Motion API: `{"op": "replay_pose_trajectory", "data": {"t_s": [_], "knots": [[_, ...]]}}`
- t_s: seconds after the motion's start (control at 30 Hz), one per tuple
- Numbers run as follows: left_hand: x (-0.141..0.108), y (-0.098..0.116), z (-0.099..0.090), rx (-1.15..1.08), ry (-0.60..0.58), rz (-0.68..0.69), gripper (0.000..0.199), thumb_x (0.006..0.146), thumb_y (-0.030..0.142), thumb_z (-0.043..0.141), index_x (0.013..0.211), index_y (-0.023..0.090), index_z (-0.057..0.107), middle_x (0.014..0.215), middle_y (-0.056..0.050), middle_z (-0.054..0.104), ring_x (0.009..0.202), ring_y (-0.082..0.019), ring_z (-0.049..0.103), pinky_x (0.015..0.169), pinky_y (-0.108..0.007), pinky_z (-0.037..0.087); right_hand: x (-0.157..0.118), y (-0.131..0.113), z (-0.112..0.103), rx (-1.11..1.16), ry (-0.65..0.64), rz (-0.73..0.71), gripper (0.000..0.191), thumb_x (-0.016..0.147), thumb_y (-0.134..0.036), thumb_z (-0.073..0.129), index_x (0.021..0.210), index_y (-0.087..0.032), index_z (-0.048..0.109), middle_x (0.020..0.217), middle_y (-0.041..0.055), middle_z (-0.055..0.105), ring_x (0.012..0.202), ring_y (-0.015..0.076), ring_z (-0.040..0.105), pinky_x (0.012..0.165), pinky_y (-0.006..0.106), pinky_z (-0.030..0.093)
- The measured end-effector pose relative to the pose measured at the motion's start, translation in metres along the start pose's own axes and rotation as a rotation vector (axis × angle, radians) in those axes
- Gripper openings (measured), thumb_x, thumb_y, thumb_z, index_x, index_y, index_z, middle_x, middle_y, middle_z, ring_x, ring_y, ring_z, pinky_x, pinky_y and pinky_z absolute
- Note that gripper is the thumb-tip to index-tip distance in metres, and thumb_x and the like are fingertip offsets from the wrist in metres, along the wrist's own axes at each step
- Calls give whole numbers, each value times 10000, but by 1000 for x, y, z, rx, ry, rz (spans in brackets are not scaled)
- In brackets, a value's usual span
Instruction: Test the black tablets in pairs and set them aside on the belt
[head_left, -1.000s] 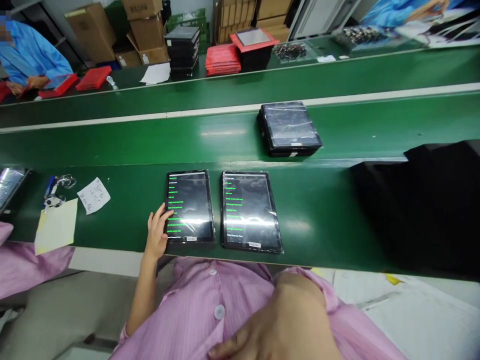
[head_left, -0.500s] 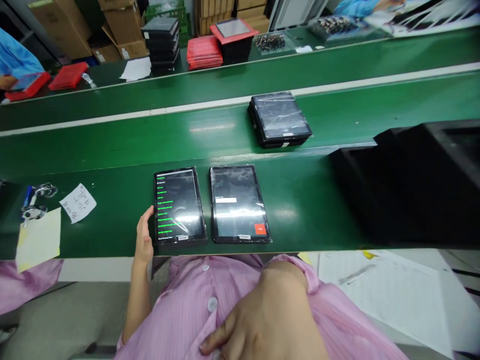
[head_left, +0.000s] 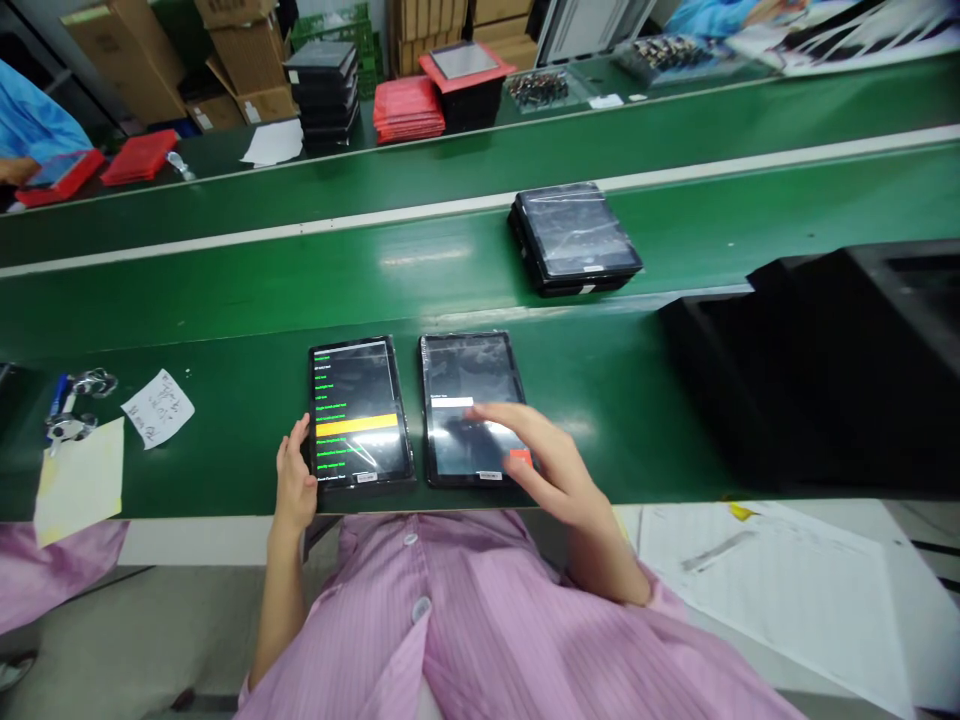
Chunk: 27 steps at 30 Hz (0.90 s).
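Note:
Two tablets lie side by side, screens up, near the front edge of the green bench. The left tablet shows a list in green letters with one orange row. My left hand rests at its lower left edge, fingers fairly straight and not wrapped round it. Over the right tablet is my right hand, index finger stretched across the screen and thumb apart. Whether the fingertip touches the glass I cannot tell. A small white bar and a red box, partly covered by the hand, appear on that screen.
Beyond, a stack of wrapped tablets sits on the green conveyor belt. A large black object stands at right. On the left are a yellow sheet, a handwritten note and cable-like items. Blue-sleeved co-workers are across.
My right hand has come up from my lap to the right tablet. An orange row has appeared on the left tablet. The wrapped stack has shifted slightly right.

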<state>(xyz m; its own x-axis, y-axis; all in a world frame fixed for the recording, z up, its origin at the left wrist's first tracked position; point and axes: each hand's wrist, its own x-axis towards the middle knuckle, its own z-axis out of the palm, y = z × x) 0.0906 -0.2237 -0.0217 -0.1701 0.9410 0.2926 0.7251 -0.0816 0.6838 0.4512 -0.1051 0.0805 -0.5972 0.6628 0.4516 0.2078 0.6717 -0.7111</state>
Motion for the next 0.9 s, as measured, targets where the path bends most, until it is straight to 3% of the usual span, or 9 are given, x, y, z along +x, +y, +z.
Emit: {"op": "replay_pose_trajectory", "data": {"t_s": [0.07, 0.13, 0.27, 0.37, 0.5, 0.63, 0.8, 0.9], "knots": [[0, -1, 1, -10, 1, -7, 937, 867, 837, 129, 1593, 248, 182, 1575, -192, 377, 1372, -326, 479, 1179, -549, 247, -9, 18, 8, -359, 8, 128, 447, 1031, -380, 460, 1444, -211, 477, 1328, 142, 642, 1276, 333, 562, 1089, 601, 385], [1, -2, 1, -13, 4, -12, 952, 859, 845, 123, 1590, 239, 200, 1567, -199, 386, 1350, -332, 500, 1176, -558, 247, -13, 30, 21, -526, -74, 135, 483, 1031, -358, 457, 1478, -178, 418, 1370, 161, 611, 1343, 347, 499, 1131, 670, 281], [1, -3, 0, -74, 7, -26, 949, 870, 835, 139, 1590, 220, 198, 1562, -205, 387, 1366, -331, 482, 1181, -551, 255, -10, 36, 37, -578, -196, 136, 473, 1035, -351, 429, 1471, -171, 393, 1404, 155, 586, 1416, 348, 407, 1145, 750, 118], [0, 2, -5, -106, 4, -19, 910, 906, 795, 167, 1586, 192, 204, 1568, -209, 371, 1413, -320, 428, 1173, -515, 295, -7, 34, 31, -584, -154, 141, 412, 1032, -357, 429, 1409, -193, 452, 1379, 133, 610, 1408, 340, 421, 1146, 759, 18], [4, 18, -11, 159, -18, 99, 794, 960, 720, 189, 1546, 205, 334, 1537, -178, 433, 1436, -323, 388, 1193, -525, 231, -8, 36, 15, -621, -9, 138, 349, 1032, -381, 430, 1319, -203, 514, 1334, 121, 643, 1391, 327, 445, 1169, 716, 20], [16, 36, -9, 384, -48, 148, 713, 992, 657, 203, 1525, 223, 391, 1505, -161, 491, 1418, -335, 406, 1206, -573, 122, -13, 42, 14, -639, 7, 132, 314, 1033, -352, 417, 1282, -199, 532, 1282, 122, 672, 1338, 332, 504, 1158, 725, 52], [27, 44, -8, 451, -158, 74, 744, 978, 679, 221, 1593, 260, 222, 1560, -153, 428, 1478, -368, 298, 1163, -691, -73, -18, 42, 14, -634, 5, 135, 372, 1015, -322, 430, 1371, -226, 480, 1297, 118, 663, 1317, 337, 523, 1163, 712, 75], [26, 42, -16, 436, -61, 54, 817, 959, 714, 180, 1608, 221, 129, 1599, -189, 346, 1500, -390, 239, 1143, -724, -81, -24, 42, 7, -654, 43, 138, 417, 1007, -303, 440, 1419, -238, 433, 1296, 110, 663, 1314, 335, 525, 1170, 696, 87]]}}
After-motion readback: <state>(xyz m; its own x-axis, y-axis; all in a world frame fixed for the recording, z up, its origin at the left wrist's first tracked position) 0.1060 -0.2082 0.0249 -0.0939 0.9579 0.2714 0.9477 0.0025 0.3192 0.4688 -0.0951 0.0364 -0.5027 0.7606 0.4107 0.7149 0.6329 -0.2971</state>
